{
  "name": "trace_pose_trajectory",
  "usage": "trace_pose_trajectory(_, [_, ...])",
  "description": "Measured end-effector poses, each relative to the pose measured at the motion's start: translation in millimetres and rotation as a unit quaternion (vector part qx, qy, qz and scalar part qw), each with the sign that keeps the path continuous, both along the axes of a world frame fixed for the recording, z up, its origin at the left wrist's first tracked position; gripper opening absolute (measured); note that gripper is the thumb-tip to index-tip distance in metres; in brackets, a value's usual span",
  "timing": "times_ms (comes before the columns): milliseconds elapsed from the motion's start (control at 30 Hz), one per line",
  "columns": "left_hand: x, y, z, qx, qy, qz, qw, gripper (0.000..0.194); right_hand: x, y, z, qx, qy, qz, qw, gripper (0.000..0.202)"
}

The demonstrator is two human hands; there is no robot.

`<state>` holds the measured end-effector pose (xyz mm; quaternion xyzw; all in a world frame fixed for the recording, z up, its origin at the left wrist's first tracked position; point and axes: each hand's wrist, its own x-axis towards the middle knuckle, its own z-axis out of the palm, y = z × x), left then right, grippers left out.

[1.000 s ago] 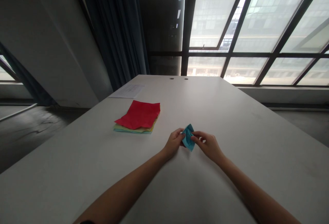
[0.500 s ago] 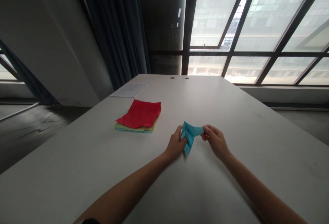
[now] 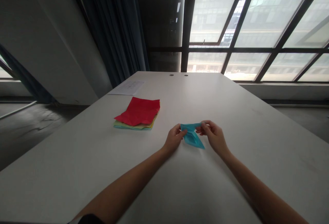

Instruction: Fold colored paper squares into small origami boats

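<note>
Left hand [image 3: 173,139] and right hand [image 3: 214,137] with a piece of folded blue paper [image 3: 193,139] held between them above the white table [image 3: 195,189]. The left hand grips the paper's left end, thumb on the near face; the right hand pinches the upper right corner between thumb and fingertips. The top edge runs nearly level from hand to hand, while a pointed lower flap slants down to the right, its tip below the right fingers and apart from them. Half a second earlier, this lower part hung steeply beneath the left thumb; it now spreads sideways. Both hands keep their grip. The forearms enter from the lower corners and converge on the paper, the right hand's fingers bent inward. Beyond the left hand, well apart from it, a red sheet [image 3: 141,110] lies on yellow and pale green sheets [image 3: 132,127], as before. Farther off, a white printed sheet [image 3: 128,88] lies near the table's left edge.
</note>
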<state>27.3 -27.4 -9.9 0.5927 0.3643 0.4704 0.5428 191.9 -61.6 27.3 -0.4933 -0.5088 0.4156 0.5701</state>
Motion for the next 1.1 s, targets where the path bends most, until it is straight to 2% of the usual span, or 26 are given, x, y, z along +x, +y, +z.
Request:
trace_pose_trajectory(100, [0,1,-0.5,0.034,0.022,0.015,0.999,0.020,-2,-7,3.1,0.060,-0.124,-0.002,0.990,0.024])
trace_pose_trajectory(167, [0,-1,1.1,0.034,0.020,0.009,0.999,0.024,-3,-12,4.6,0.092,-0.211,0.002,0.973,0.024])
trace_pose_trajectory(300, [0,-4,4.2,-0.009,0.018,-0.013,1.000,0.029,-1,-13,1.2,0.183,-0.367,0.030,0.911,0.040])
trace_pose_trajectory(367, [1,-4,4.6,-0.021,0.018,-0.004,1.000,0.032,0,-11,-2.7,0.228,-0.416,0.041,0.879,0.046])
trace_pose_trajectory(433, [1,-3,4.5,-0.024,0.014,0.015,0.999,0.035,2,-9,-5.7,0.249,-0.438,0.053,0.862,0.051])
trace_pose_trajectory(600, [2,-3,4.9,-0.022,0.009,0.046,0.999,0.035,3,-7,-5.5,0.252,-0.459,0.059,0.850,0.057])
trace_pose_trajectory(767, [3,-5,6.2,-0.029,0.004,0.048,0.998,0.035,5,-4,-6.9,0.263,-0.505,0.055,0.820,0.028])
trace_pose_trajectory(900, [3,-7,6.5,-0.014,0.034,0.035,0.999,0.035,6,-3,-6.8,0.244,-0.548,0.037,0.799,0.013])
trace_pose_trajectory(1000, [2,-9,5.8,0.007,0.065,0.002,0.998,0.032,6,-5,-3.7,0.239,-0.583,0.025,0.776,0.009])
trace_pose_trajectory(1100, [2,-10,3.6,0.033,0.088,-0.024,0.995,0.029,7,-6,-1.9,0.256,-0.602,0.022,0.756,0.014])
